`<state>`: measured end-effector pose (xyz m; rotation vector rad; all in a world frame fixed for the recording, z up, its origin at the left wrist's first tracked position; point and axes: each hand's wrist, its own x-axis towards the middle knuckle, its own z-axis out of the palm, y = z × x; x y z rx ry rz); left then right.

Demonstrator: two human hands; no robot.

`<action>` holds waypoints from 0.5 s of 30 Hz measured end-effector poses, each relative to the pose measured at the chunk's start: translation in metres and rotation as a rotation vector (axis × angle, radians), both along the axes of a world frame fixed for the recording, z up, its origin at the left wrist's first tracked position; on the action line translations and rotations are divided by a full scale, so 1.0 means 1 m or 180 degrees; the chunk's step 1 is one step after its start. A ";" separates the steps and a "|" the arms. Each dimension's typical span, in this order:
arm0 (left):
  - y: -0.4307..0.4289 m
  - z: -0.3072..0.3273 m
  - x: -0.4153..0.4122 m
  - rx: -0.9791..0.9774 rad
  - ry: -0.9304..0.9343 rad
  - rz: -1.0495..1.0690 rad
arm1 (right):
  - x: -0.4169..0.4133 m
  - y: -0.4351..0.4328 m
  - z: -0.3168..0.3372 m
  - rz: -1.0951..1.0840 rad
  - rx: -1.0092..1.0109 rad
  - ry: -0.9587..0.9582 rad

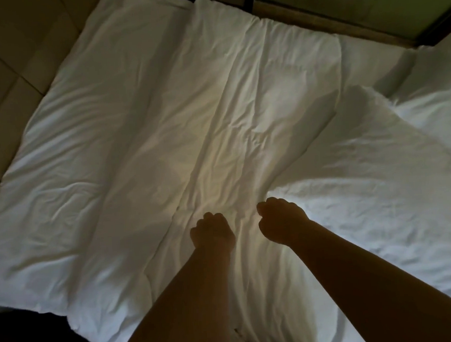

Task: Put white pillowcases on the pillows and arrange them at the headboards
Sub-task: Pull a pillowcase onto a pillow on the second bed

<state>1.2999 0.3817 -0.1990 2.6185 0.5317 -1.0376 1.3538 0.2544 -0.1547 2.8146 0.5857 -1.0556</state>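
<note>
1. Head view: left hand [212, 231] and right hand [282, 221] are both clenched on white pillowcase [217, 134] fabric lying over the bed [48, 181]
2. Judging from this, grip the open edge evenly and pull it taut

Dim, soft-focus, warm central glow

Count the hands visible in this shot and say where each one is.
2. The left hand is a closed fist low in the middle, over the rumpled white bedding. The right hand is also fisted, just to its right. None seem hidden.
</note>
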 end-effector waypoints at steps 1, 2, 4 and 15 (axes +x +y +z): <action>-0.009 0.001 0.002 0.0002 -0.0018 -0.0024 | -0.001 -0.009 0.000 -0.0034 -0.0005 -0.0018; -0.018 0.002 0.003 0.0009 -0.0031 -0.0039 | -0.002 -0.018 -0.001 -0.0034 -0.0017 -0.0039; -0.038 0.005 0.005 0.0001 -0.0045 -0.0066 | -0.004 -0.041 -0.003 0.0031 -0.0058 -0.0101; -0.195 0.030 0.023 0.0179 -0.0260 -0.0458 | 0.019 -0.240 0.015 -0.0512 -0.0151 -0.1173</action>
